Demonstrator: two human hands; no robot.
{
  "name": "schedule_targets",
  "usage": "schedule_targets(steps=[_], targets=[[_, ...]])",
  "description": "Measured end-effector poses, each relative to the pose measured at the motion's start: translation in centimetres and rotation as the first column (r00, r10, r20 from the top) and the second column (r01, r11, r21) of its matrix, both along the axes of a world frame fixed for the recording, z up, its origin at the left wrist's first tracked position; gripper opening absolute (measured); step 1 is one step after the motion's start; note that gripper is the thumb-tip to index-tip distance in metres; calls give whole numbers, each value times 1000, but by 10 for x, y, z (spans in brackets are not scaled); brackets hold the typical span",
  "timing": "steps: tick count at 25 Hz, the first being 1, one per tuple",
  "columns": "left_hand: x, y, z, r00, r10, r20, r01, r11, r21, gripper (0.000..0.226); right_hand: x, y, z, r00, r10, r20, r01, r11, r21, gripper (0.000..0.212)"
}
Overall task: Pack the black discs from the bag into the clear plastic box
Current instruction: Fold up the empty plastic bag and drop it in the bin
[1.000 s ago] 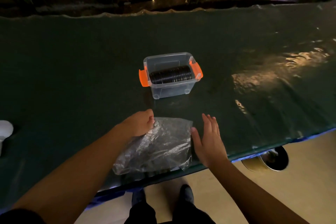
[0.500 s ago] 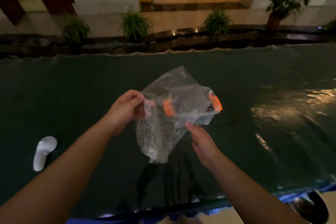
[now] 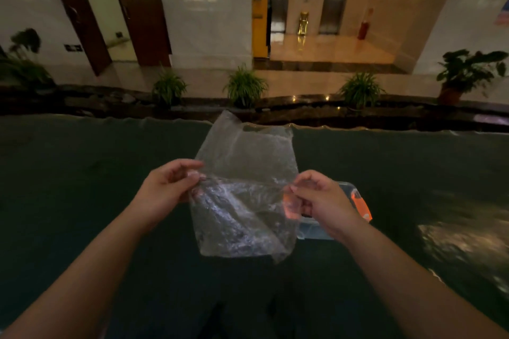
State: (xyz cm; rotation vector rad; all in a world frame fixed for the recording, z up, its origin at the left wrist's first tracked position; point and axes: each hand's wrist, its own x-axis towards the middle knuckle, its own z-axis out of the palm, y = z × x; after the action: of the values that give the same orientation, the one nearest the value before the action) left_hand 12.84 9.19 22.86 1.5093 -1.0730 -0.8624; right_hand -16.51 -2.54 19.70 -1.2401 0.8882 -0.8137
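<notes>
Both hands held the clear bag point(image 3: 245, 195) up in the air above the dark counter point(image 3: 82, 187). The left hand point(image 3: 168, 187) had its fingers point(image 3: 192, 173) pinched shut on the bag's left edge, and the right hand point(image 3: 319, 201) had its fingers pinched shut on the right edge, so the film hung spread between them. It looked flat, limp and see-through, with no dark shapes visible inside, so it was probably empty and very light; thin film like this would be slippery and crumple easily, and was best taken by its edges or corners, as here. The clear plastic box point(image 3: 316, 231) with its orange latch point(image 3: 360, 205) stood on the counter behind the right hand, mostly hidden, and the black discs could not be seen in this view. Half a second earlier the bag had dangled crumpled from the left hand with the right hand just touching it from below; now it was opened out wide, and the view had tilted upward.
</notes>
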Motion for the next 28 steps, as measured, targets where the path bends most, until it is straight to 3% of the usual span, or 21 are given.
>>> schedule_targets(steps=[3,5,10,13,15,17,19,21,24,26,28], targets=[[6,9,13,978,-21,207,12,999,44,47,1,1,22,980,104,-169,-125,985,-120,34],[8,11,22,920,18,391,-37,998,42,53,2,0,36,941,91,-327,-172,959,-227,43],[15,13,40,776,-9,631,19,1000,-9,7,-4,-5,67,789,-137,-599,-303,762,-573,10],[23,14,50,725,-151,672,100,988,114,7,-9,-7,81,802,-75,-593,-343,754,-560,22],[23,13,58,774,-316,548,227,947,226,7,-7,-6,94,817,3,-577,-385,747,-542,22],[12,9,65,801,-475,366,376,873,310,36,2,-4,110,816,49,-576,-437,705,-559,19],[-12,-1,68,788,-571,232,496,811,310,55,13,-3,128,801,78,-594,-492,651,-578,15],[-39,-13,64,773,-627,95,590,765,258,48,26,-3,143,801,137,-583,-521,641,-564,13],[-64,-25,57,800,-595,-76,598,782,174,36,34,-9,153,878,228,-422,-424,779,-461,18],[-70,-29,53,827,-507,-242,542,834,105,42,27,-17,148,963,142,-227,-215,914,-343,41],[-71,-33,51,816,-405,-412,466,883,55,52,16,-26,131,997,23,-75,-32,991,-126,73]])
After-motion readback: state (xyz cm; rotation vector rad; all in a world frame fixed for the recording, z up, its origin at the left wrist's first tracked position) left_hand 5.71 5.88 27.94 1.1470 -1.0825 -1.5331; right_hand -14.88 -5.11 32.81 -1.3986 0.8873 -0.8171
